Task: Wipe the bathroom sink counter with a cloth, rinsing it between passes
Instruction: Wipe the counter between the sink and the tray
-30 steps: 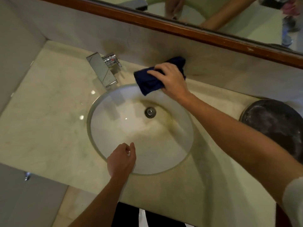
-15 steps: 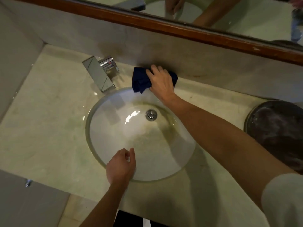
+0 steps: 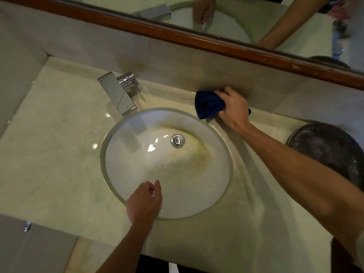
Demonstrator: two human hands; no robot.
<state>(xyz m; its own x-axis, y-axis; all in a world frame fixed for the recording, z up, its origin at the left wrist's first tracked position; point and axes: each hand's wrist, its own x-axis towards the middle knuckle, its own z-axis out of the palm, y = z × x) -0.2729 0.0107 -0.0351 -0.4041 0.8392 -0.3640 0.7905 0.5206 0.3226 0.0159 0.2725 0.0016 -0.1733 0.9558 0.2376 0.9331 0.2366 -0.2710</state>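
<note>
Under the fingers of the right hand [image 3: 234, 108] a dark blue cloth [image 3: 208, 105] is gripped and pressed on the counter [image 3: 59, 154], behind the sink [image 3: 216, 209] and against the back wall. Loosely curled fingers of the left hand [image 3: 143, 201] are rested on the near sink rim, with nothing held.

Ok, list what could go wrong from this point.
1. The right hand wipes with the dark blue cloth bunched up, so it may miss the seam along the backsplash.
2. Sweeping further right, it could knock the round dark tray on the counter.
</note>
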